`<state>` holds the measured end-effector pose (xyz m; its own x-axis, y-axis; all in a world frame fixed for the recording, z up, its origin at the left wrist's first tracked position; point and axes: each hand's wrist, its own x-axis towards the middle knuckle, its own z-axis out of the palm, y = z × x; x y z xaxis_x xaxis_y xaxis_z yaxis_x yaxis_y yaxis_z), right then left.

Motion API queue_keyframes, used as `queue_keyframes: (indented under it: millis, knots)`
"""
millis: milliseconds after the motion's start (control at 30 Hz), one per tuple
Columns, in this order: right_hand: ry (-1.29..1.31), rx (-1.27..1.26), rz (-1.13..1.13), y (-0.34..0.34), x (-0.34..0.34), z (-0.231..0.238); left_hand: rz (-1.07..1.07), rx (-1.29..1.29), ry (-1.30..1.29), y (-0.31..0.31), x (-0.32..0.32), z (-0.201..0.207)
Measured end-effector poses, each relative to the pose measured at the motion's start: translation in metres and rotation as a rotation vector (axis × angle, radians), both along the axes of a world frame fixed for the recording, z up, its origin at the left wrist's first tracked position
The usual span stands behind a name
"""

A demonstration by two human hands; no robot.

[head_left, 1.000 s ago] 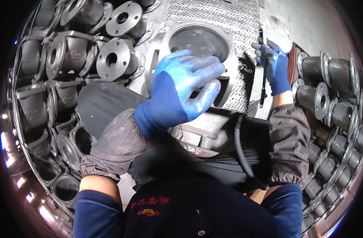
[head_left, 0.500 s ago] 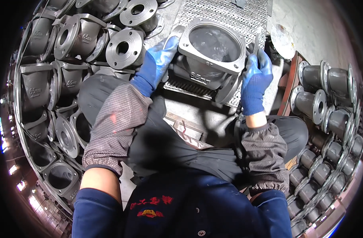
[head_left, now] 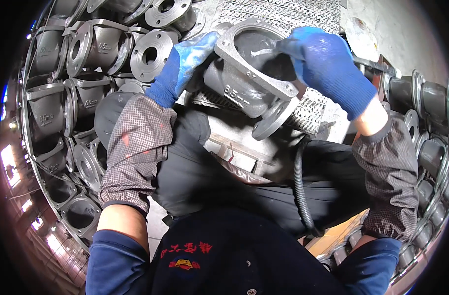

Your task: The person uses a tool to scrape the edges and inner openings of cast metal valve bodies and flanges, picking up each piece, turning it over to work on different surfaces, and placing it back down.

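A grey cast-iron valve body (head_left: 239, 88) with a square, bolt-holed top flange and a round opening sits tilted before me on a metal mesh surface. My left hand (head_left: 192, 56), in a blue coated glove, is closed on its left side; the fingertips are partly hidden by the casting. Over the right part of the opening my right hand (head_left: 322, 56), gloved alike, has its fingers closed on a slim pale tool (head_left: 264, 52). The tool's tip points into the opening, and its exact kind cannot be made out. A round side flange (head_left: 276, 118) hangs at the casting's lower right.
Stacked grey valve bodies (head_left: 47, 110) and flanged castings (head_left: 151, 56) crowd the left. Rows of flanged pipe pieces (head_left: 433, 152) stand at the right. Behind the casting lies the mesh surface (head_left: 283, 12). A whitish disc (head_left: 362, 39) is at the far right. A corrugated hose (head_left: 300, 187) crosses my right leg.
My right hand has moved from beside the casting up over its opening, bringing the slim tool inside. The valve body has turned and tilted somewhat. My left hand stays on its left side.
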<state>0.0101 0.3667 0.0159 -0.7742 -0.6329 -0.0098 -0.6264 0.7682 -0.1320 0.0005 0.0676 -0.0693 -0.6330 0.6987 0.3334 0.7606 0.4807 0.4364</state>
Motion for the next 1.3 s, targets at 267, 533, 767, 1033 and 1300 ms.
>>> queue_keyframes:
  millis: [267,533,767,1033,1300]
  knots:
    - [0.081,0.378,0.019,-0.042,-0.023,-0.021,0.067,0.024,-0.054,-0.001,0.010,0.009]
    - [0.088,0.313,0.085,-0.032,-0.028,-0.029,0.027,0.052,0.012,0.009,0.008,0.013]
    - [-0.100,0.259,0.024,-0.042,-0.033,-0.010,0.059,0.016,0.055,0.002,0.012,0.011]
    - [-0.307,0.551,0.033,-0.053,-0.028,-0.004,0.118,0.047,0.029,0.006,0.014,0.014]
    - [-0.037,0.224,0.120,-0.046,-0.032,-0.023,0.131,0.117,-0.100,0.008,0.013,0.010]
